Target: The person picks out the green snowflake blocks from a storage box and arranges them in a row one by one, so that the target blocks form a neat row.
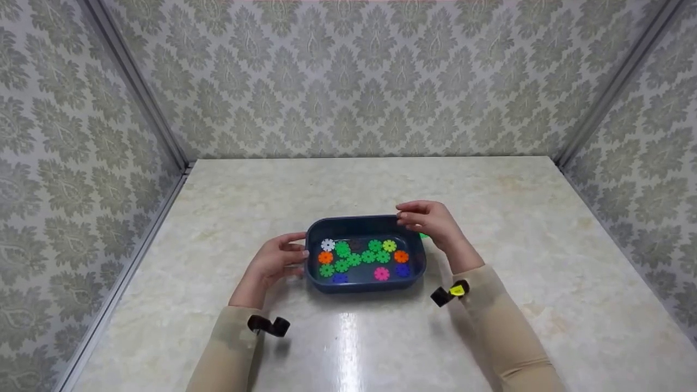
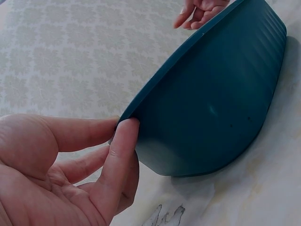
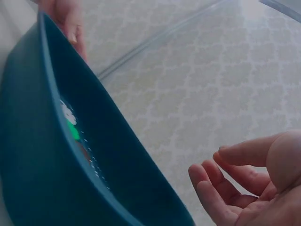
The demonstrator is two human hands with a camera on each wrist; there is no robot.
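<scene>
A dark blue plastic basin (image 1: 356, 286) with rounded corners stands on the table. Spread over its floor are several notched plastic snowflake discs, among them green (image 1: 354, 259), orange (image 1: 325, 257), white (image 1: 328, 245) and pink (image 1: 381, 274) ones. At the basin's left end, the extended fingers of my left hand (image 1: 270, 258) touch the rim, and the left wrist view shows fingertips (image 2: 128, 128) against it. My right hand (image 1: 435, 222) hovers by the far right corner, fingers loosely bent and holding nothing. A green disc (image 1: 424, 236) peeks out beside the basin, partly hidden under that hand.
The pale marbled table (image 1: 261, 190) extends around the basin on all sides. Patterned walls (image 1: 348, 81) enclose it at the back, left and right. A black wrist camera (image 1: 269, 325) sits on the left sleeve and another (image 1: 449, 294) on the right.
</scene>
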